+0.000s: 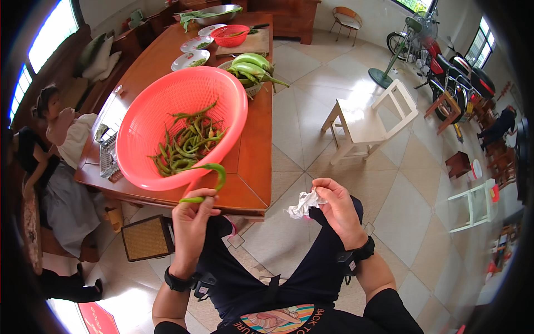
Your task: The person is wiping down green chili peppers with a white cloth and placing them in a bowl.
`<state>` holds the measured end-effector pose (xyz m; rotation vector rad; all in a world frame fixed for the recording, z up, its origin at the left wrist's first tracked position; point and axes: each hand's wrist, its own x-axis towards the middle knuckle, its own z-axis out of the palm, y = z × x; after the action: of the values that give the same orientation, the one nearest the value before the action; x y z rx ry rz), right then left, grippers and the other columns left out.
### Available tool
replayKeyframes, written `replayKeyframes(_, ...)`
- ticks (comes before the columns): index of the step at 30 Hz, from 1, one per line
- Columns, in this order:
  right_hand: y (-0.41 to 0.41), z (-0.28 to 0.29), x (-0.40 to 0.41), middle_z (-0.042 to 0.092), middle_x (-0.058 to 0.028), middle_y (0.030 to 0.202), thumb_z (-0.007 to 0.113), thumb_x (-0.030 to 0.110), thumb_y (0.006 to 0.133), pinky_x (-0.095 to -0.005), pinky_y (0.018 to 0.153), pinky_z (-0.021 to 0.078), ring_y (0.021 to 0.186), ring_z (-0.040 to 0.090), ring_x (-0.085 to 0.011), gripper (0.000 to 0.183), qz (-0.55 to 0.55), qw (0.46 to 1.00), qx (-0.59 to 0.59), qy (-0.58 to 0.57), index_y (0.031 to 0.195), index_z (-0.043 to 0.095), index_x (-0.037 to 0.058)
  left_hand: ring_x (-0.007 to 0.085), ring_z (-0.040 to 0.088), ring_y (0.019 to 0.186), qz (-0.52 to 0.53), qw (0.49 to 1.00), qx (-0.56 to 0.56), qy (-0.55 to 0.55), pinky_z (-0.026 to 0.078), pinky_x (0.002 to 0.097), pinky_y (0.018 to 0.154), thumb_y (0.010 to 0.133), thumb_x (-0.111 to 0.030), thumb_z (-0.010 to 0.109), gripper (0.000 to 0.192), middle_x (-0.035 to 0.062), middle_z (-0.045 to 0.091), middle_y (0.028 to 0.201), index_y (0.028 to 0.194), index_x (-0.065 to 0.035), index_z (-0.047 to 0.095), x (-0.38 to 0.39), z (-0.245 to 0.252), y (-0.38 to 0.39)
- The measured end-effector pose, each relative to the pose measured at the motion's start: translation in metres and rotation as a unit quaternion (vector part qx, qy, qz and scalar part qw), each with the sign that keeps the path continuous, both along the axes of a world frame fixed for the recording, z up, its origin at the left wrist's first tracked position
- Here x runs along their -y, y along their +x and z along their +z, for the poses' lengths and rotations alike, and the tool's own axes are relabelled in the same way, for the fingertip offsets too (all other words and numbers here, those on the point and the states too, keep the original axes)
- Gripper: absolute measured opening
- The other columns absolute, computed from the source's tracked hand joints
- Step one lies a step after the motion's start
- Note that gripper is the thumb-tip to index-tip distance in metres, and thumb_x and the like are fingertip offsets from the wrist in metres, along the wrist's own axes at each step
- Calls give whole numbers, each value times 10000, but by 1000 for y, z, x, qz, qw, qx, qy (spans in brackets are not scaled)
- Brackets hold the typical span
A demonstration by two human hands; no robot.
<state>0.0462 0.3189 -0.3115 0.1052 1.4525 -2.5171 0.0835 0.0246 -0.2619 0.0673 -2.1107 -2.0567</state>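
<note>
A curved green chili pepper (pixel 220 177) is pinched between the thumb and fingers of my left hand (pixel 194 221), just in front of the near rim of a large pink plastic colander (pixel 238 100). Inside that colander lies a heap of green chili peppers (pixel 190 140). My right hand (pixel 338 204) pinches a crumpled white tissue (pixel 303 205) over the floor, to the right of the table corner. The colander rests near the front end of a wooden table (pixel 250 167). Behind it, long green eggplants (pixel 252 67) fill a smaller basket.
Farther back on the table are patterned plates (pixel 190 60), a small red basket (pixel 230 36), a cutting board (pixel 248 44) and a metal basin (pixel 217 14). A glass ashtray (pixel 108 156) sits left of the colander. A white chair (pixel 363 121) stands right; people sit left.
</note>
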Motion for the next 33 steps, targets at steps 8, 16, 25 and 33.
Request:
replayKeyframes(8,-1,5,5,600,-9,903,531,47,892,-215,738,451,803,567,-69,174,15,999,2,-48,1055,571,3,160,611,958,-59,997,22,52,543,248,730,906,-72,547,128,121,341,1396,987,-14,627,-15,-15,1)
replayKeyframes(16,3,2,1,599,-9,882,518,47,894,-215,727,453,784,568,-70,168,-6,1000,-1,-28,1047,573,5,136,597,961,-41,997,-27,64,516,264,760,924,-141,545,172,29,617,1033,1057,-51,606,-2,-23,-50)
replayKeyframes(25,2,-3,8,603,-8,889,530,60,896,-216,726,458,781,568,-70,176,-12,999,10,-42,1058,575,11,175,602,983,-59,992,41,104,518,260,790,933,-142,523,184,86,452,1291,1052,-19,592,-14,-32,-5)
replayKeyframes(33,2,-2,34,599,-4,880,527,59,900,-218,717,454,771,563,-69,180,-9,998,7,-67,1068,569,8,201,596,1015,-159,940,175,247,499,307,846,943,-140,506,189,89,591,1107,1081,-25,565,-62,-58,29)
